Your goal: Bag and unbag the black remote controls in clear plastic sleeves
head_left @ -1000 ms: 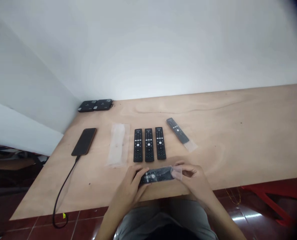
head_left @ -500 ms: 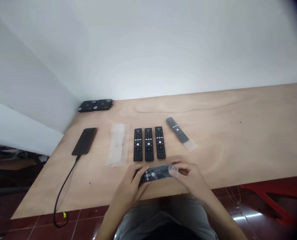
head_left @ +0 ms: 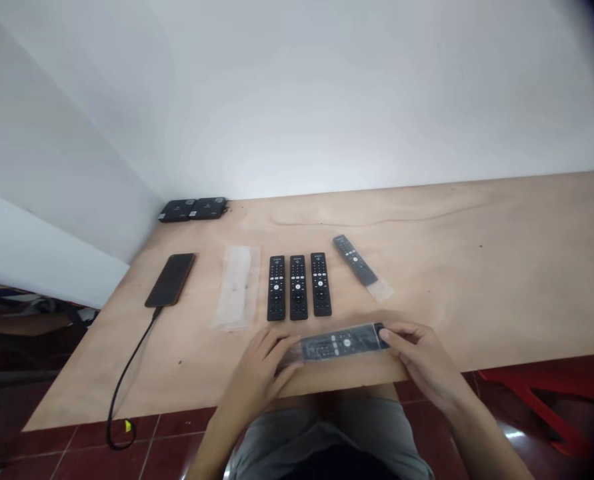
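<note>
A black remote [head_left: 344,343] in a clear plastic sleeve lies sideways between my two hands near the table's front edge. My left hand [head_left: 267,363] pinches the sleeve's left end. The remote's bare right end sticks out of the sleeve, and my right hand [head_left: 417,353] grips it between thumb and fingers. Just beyond are three bare black remotes [head_left: 298,288], upright in a row. To their right, a sleeved remote [head_left: 355,260] lies at a slant. Flat clear sleeves [head_left: 237,287] rest left of the row.
A phone [head_left: 171,280] with a black cable [head_left: 127,380] lies on the left of the wooden table [head_left: 477,287]. Two black boxes [head_left: 207,208] sit at the back left corner against the wall. A red chair [head_left: 537,400] stands at the lower right.
My right hand has moved right, and the remote now reaches further right with its end out of the sleeve. My left hand has shifted little.
</note>
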The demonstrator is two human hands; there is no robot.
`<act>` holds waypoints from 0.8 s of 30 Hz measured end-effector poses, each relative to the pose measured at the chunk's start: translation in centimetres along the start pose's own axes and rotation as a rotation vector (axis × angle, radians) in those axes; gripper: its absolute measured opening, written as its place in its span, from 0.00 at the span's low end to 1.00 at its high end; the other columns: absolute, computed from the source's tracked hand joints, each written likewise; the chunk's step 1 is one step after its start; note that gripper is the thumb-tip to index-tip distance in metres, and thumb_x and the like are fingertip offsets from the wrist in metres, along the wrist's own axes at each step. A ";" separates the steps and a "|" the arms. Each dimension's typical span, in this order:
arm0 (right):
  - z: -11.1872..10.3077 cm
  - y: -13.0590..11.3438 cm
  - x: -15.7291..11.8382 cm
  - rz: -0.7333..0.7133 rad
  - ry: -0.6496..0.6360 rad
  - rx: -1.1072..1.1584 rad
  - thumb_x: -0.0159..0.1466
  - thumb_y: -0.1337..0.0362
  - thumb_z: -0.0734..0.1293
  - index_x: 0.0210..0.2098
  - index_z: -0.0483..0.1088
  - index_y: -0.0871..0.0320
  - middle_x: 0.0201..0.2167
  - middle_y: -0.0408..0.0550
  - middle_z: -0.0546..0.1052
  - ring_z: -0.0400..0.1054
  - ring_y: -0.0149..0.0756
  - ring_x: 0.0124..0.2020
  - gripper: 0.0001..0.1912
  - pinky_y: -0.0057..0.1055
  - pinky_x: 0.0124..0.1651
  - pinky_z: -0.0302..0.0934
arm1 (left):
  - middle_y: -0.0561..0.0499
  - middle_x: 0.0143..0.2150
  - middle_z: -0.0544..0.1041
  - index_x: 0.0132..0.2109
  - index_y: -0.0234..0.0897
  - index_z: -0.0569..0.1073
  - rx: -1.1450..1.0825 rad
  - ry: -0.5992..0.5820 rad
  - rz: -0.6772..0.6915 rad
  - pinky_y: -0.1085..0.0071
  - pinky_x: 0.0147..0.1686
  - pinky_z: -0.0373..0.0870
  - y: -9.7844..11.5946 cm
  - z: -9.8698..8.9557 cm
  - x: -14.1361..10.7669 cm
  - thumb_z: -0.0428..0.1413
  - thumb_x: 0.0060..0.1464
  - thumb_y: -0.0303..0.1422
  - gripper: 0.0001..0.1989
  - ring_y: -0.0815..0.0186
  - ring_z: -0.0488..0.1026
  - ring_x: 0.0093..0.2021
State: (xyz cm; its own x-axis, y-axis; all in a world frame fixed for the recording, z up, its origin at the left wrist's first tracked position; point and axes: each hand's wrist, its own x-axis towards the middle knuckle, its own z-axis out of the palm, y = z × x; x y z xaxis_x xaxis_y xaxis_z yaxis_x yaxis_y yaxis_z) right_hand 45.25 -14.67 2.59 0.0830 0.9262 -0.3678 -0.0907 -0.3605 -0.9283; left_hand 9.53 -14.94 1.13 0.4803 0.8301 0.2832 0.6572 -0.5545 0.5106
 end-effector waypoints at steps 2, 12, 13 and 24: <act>-1.5 -0.2 0.0 -0.002 0.022 0.052 0.57 0.43 0.85 0.37 0.87 0.57 0.39 0.53 0.86 0.80 0.47 0.41 0.24 0.39 0.45 0.79 | 0.44 0.55 0.81 0.62 0.44 0.76 0.015 -0.008 0.006 0.53 0.57 0.79 0.0 0.0 0.0 0.61 0.74 0.33 0.13 0.52 0.78 0.55; -8.8 1.4 0.7 -0.092 0.314 0.055 0.58 0.47 0.85 0.46 0.85 0.55 0.25 0.46 0.80 0.68 0.33 0.22 0.24 0.28 0.22 0.64 | 0.46 0.53 0.82 0.55 0.43 0.79 0.072 -0.062 0.015 0.53 0.58 0.79 -0.5 -0.9 -0.8 0.58 0.75 0.32 0.07 0.53 0.78 0.55; -8.8 1.5 0.8 -0.101 0.331 0.048 0.58 0.47 0.85 0.45 0.84 0.55 0.24 0.46 0.80 0.69 0.34 0.22 0.24 0.28 0.22 0.64 | 0.45 0.54 0.81 0.57 0.43 0.79 0.085 -0.070 0.012 0.52 0.59 0.79 -0.7 -1.2 -1.2 0.58 0.75 0.32 0.08 0.52 0.78 0.57; -2.4 1.3 0.5 -0.292 0.214 -0.386 0.64 0.44 0.78 0.47 0.80 0.54 0.32 0.48 0.83 0.78 0.45 0.34 0.22 0.37 0.35 0.72 | 0.41 0.76 0.72 0.78 0.44 0.66 0.249 -0.054 0.039 0.42 0.71 0.75 -0.1 -2.9 -2.6 0.56 0.75 0.30 0.28 0.45 0.65 0.78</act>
State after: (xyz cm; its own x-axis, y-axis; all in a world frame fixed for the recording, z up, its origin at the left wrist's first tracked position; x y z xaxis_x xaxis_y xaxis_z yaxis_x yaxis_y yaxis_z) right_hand 47.52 -14.91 1.02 0.2549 0.9654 -0.0560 0.3349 -0.1424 -0.9314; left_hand 6.54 -16.85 2.67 0.5343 0.8069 0.2518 0.7569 -0.5894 0.2824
